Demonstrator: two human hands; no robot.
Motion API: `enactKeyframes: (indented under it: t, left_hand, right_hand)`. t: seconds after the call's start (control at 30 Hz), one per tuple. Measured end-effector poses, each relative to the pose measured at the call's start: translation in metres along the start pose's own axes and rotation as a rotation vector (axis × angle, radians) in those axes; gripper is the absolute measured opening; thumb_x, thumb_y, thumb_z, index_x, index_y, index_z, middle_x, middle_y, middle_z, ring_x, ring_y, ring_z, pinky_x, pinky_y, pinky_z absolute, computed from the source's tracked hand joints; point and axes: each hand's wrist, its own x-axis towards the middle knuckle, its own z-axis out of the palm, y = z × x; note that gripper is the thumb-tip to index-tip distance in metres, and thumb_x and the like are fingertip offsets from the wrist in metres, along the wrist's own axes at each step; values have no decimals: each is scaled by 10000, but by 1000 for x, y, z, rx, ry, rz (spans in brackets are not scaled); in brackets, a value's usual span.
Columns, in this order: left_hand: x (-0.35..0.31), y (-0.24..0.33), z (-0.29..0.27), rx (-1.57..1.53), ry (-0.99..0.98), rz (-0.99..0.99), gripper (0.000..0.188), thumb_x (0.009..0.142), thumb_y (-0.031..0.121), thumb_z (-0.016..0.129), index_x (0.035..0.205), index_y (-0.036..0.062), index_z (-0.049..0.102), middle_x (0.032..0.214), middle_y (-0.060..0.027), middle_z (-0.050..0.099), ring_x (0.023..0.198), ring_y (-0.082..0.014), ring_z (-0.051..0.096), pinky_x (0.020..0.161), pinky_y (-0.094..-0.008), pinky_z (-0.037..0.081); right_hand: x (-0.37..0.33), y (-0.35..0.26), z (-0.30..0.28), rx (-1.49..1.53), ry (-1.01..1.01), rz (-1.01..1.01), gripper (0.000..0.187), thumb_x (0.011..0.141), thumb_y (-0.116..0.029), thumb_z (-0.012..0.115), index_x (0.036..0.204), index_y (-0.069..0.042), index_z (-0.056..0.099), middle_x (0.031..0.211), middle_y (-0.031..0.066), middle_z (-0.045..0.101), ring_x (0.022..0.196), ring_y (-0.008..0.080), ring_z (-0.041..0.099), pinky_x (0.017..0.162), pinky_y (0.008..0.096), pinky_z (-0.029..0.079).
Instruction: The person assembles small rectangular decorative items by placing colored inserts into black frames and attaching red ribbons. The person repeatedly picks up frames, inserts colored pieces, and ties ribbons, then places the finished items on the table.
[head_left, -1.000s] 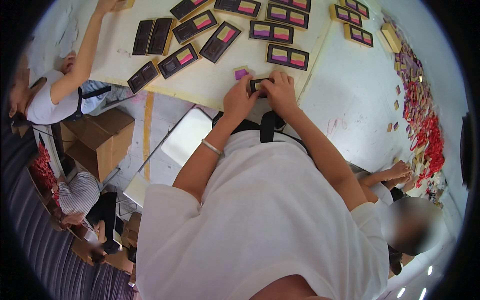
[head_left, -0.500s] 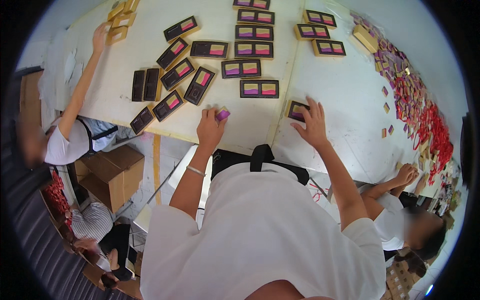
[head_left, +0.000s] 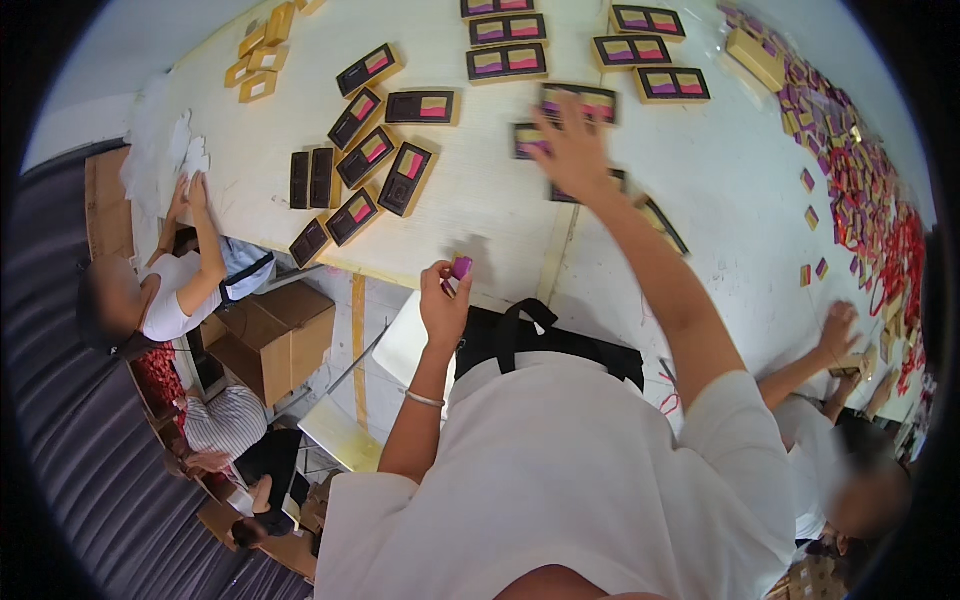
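Purple-and-gold piece [head_left: 461, 267], small, block-shaped: held up at the near edge of the counter [head_left: 520, 240]. Grasped between the fingertips of the left hand [head_left: 444, 298]; hand and piece much as in the preceding frame. Clock directions below are taken from that hand.

At 2 o'clock: slanted box [head_left: 663, 222], black with gold sides; half a second earlier it stood squarer, close by the right hand. Also at 2 o'clock, a little farther: forearm-side box [head_left: 562, 193], partly covered by the right arm.

At 1 o'clock: right hand [head_left: 577, 155], released, fingers spread, motion-blurred; now reaching farther forward than before. Beneath it, two boxes: half-covered box [head_left: 524, 138] and purple-and-pink box [head_left: 600, 103]. These two and the forearm-side box have shifted rightward out of the column.

At 11 o'clock: cluster of nine black boxes [head_left: 405, 185], six with one pink-and-gold insert, three dark throughout.

Farther, between 12 and 1: column of filled boxes [head_left: 507, 62], three in sight. At 1, three more filled boxes [head_left: 672, 86].

At 2, well apart: heap of small coloured pieces [head_left: 850, 170].

At 11, farthest: gold boxes [head_left: 268, 57]; the co-worker's hands [head_left: 190, 195] have withdrawn from these.
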Motion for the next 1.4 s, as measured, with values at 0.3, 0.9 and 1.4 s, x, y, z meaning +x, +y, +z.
enactKeyframes:
  t: [0.3,0.9,1.4]
  left_hand:
    - [-4,38,18,-181,-135,-12,348,745,134,670,1035,22,514,950,-102,570,851,-203,547,740,-285,425]
    - [176,78,-161,-255,-28,710,434,623,42,741,1028,13,588,964,-99,577,780,-171,535,683,-239,427]
    - [208,58,-115,-1220,-997,-327,382,900,308,459,1203,77,438,1013,-25,540,611,-41,372,499,-167,294]
  right_hand:
    - [-35,71,-65,-46,53,-59,598,817,-443,504,1337,-203,334,1407,162,217,1293,345,206,1024,510,169]
    - [109,89,22,-418,6,4,557,873,-539,312,1359,-272,269,1416,76,241,1291,271,239,1056,439,136]
    - [71,-197,-86,954,110,223,444,703,-63,691,1115,-31,527,1089,113,518,883,218,525,792,321,438]
